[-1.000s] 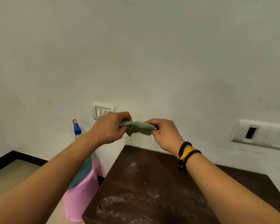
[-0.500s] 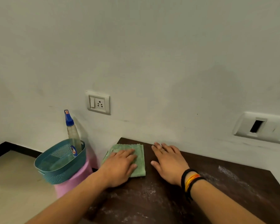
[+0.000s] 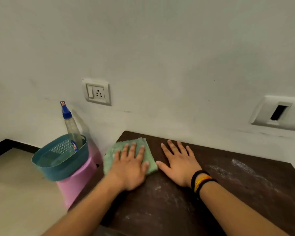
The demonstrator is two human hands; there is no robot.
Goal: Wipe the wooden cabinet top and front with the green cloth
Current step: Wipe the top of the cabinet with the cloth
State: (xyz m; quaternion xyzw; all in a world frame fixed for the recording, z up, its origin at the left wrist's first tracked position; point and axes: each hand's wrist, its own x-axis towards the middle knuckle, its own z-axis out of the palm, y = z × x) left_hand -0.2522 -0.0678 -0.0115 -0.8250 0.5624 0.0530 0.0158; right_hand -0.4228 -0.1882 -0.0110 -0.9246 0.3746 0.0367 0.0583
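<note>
The folded green cloth (image 3: 115, 149) lies flat on the far left corner of the dark wooden cabinet top (image 3: 228, 193). My left hand (image 3: 130, 166) presses down on the cloth with its fingers spread. Beside it, my right hand (image 3: 179, 162) rests flat on the bare wood, fingers apart, its thumb at the cloth's right edge. It holds nothing. White dust streaks cover the wood in front of and to the right of my hands. The cabinet front is out of view.
A teal basket (image 3: 58, 166) sits on a pink stool (image 3: 77, 183) just left of the cabinet, with a blue-capped spray bottle (image 3: 71, 125) standing in it. The white wall carries a socket (image 3: 97, 91) and a second plate (image 3: 279, 113) above the cabinet's back edge.
One second ago both hands held the cloth up in the air. Since then the cloth was laid on the cabinet's left corner, and both hands now lie flat.
</note>
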